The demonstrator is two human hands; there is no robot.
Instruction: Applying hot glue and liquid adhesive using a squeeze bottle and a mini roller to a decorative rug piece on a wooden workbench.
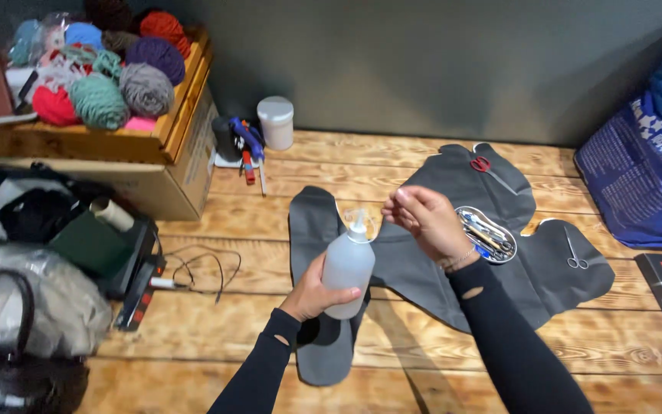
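At the far left a wooden crate [78, 142] full of yarn balls [109, 84] in red, teal, grey and purple sits on a cardboard box [185, 180], with bags [32, 307] piled in front of it and a thin black cable [201, 268] looping over the plank floor [499, 345]. Further back stands a white lidded jar [276, 121] beside some blue-handled tools [245, 142]. My left hand [312, 291] is wrapped firmly around the lower body of a translucent squeeze bottle [349, 264], holding it upright above a long piece of dark grey fabric [312, 230]. My right hand [427, 222] hovers just beside the bottle's nozzle, fingertips [398, 201] pinched narrowly together; whether they hold a small cap I cannot tell. Right of that hand a small metal tray [488, 234] of tools rests on a larger grey cut-out [553, 276], along with red-handled scissors [481, 163] and small silver scissors [575, 257]. A blue bag [637, 176] leans at the far right.
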